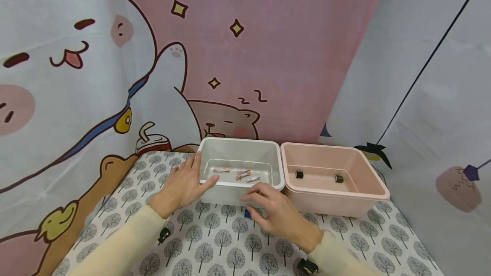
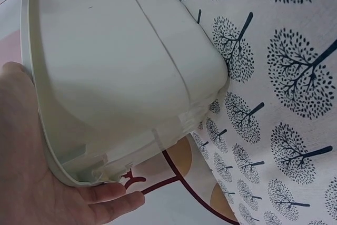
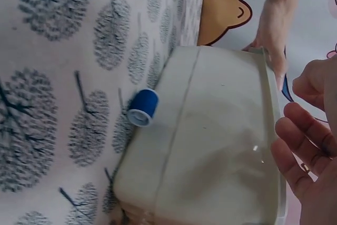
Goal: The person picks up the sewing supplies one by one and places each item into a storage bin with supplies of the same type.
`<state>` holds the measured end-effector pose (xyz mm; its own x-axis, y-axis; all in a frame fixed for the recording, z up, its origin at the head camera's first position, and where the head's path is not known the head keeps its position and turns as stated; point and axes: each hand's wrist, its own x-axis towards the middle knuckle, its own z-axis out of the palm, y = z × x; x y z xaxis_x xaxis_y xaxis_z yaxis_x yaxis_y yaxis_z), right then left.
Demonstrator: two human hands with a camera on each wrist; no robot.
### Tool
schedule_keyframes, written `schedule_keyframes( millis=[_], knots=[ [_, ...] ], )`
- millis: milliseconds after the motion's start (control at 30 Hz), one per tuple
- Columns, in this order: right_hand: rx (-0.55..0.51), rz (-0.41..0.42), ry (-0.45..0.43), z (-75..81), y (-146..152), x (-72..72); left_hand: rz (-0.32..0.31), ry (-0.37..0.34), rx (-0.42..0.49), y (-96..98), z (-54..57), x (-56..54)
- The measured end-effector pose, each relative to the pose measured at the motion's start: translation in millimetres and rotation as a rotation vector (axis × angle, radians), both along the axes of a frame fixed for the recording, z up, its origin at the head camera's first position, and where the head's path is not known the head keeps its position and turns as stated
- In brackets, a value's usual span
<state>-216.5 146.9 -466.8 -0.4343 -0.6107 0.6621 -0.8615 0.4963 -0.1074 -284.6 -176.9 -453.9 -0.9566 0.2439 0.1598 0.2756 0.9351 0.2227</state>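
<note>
My left hand point(image 1: 183, 185) rests at the front left corner of a white plastic bin point(image 1: 239, 197), the thumb over the front rim and the fingers along the left side. My right hand point(image 1: 278, 214) hovers at the front edge of the same bin, fingers loosely bent and nothing between them. On the cloth below it lies a blue thread spool point(image 3: 143, 107), close to the bin's front wall; the right hand partly covers that area in the head view. Several small pink and white pieces point(image 1: 243, 174) lie on the bin's floor, too small to identify.
Right beside the white bin stands a pink bin point(image 1: 326, 201), holding a dark spool point(image 1: 299, 174) and an olive-dark spool point(image 1: 339, 178). A tree-print cloth point(image 1: 203, 250) covers the table. Behind the bins hangs a cartoon-printed curtain point(image 1: 291, 54).
</note>
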Motion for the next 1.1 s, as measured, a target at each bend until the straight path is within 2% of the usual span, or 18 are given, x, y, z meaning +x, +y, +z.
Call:
schedule_keyframes(
  millis=[333, 633, 933, 1100],
  knots=[
    [0.083, -0.074, -0.136, -17.7, 4.9, 6.8, -0.001, 0.001, 0.013, -3.3, -0.1, 1.8],
    [0.197, -0.171, -0.338, -31.5, 6.2, 4.2, 0.001, 0.031, 0.026, -4.2, -0.3, -0.8],
    [0.262, -0.204, -0.375, -48.7, 5.9, -0.6, -0.022, 0.098, 0.045, -5.9, -5.4, -2.1],
    [0.28, -0.232, -0.4, -55.9, 6.7, -0.6, -0.031, 0.08, 0.041, -10.0, -3.6, -3.0]
  ],
)
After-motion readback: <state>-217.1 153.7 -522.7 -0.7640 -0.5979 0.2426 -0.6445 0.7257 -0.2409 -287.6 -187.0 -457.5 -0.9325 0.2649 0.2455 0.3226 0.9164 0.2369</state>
